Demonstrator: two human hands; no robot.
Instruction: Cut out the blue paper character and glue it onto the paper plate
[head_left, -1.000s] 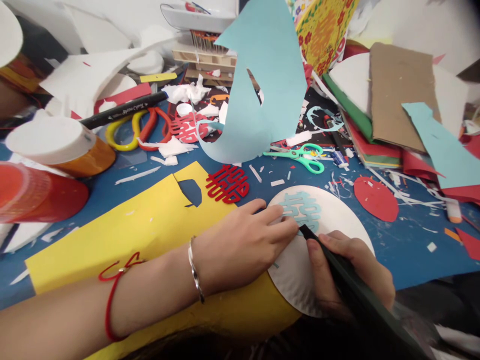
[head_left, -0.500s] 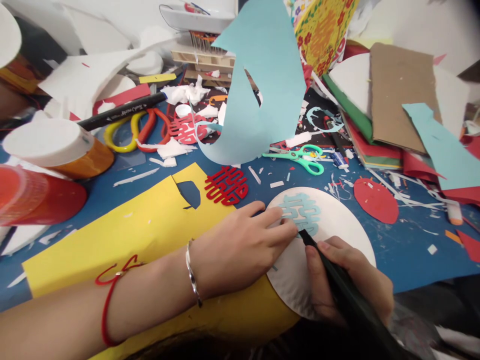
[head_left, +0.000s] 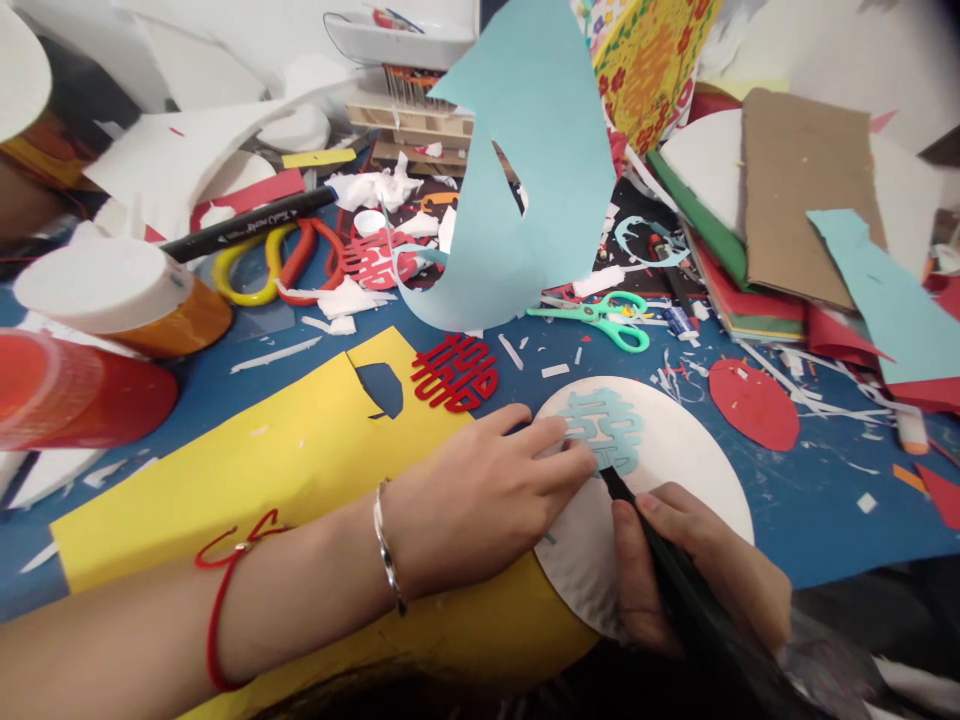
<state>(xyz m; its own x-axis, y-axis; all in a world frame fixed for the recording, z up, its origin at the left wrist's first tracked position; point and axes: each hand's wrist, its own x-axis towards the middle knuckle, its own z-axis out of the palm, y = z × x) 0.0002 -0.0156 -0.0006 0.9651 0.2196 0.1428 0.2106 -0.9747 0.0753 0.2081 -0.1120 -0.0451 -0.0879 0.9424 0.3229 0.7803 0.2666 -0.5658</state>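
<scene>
A white paper plate (head_left: 697, 450) lies in front of me, overlapping a yellow paper sheet (head_left: 225, 450). Upon it rests a light-blue cut-out (head_left: 600, 415) of openwork character shapes. My left hand (head_left: 502, 490) reaches across from the left with bent fingertips closed on the cut-out's lower left edge; what lies beneath the fingertips is hidden. My right hand (head_left: 705, 560) wraps round a long black object (head_left: 667, 570) whose kind I cannot make out. Its flat tip meets the lower edge of the cut-out. A red cut-out (head_left: 455, 372) of similar shape sits beyond my left hand.
Green-handled scissors (head_left: 600, 318) lie behind the plate. A large light-blue paper (head_left: 532, 180) stands curled upright. Red (head_left: 82, 390) and orange jars (head_left: 127, 300) stand left. Cardboard (head_left: 810, 190) tops stacked paper at right, near a red paper disc (head_left: 754, 405). Scraps litter the blue table.
The black tip has shifted slightly down and right along the cut-out's lower edge. My left fingers have barely moved. The whole view is shifted a little.
</scene>
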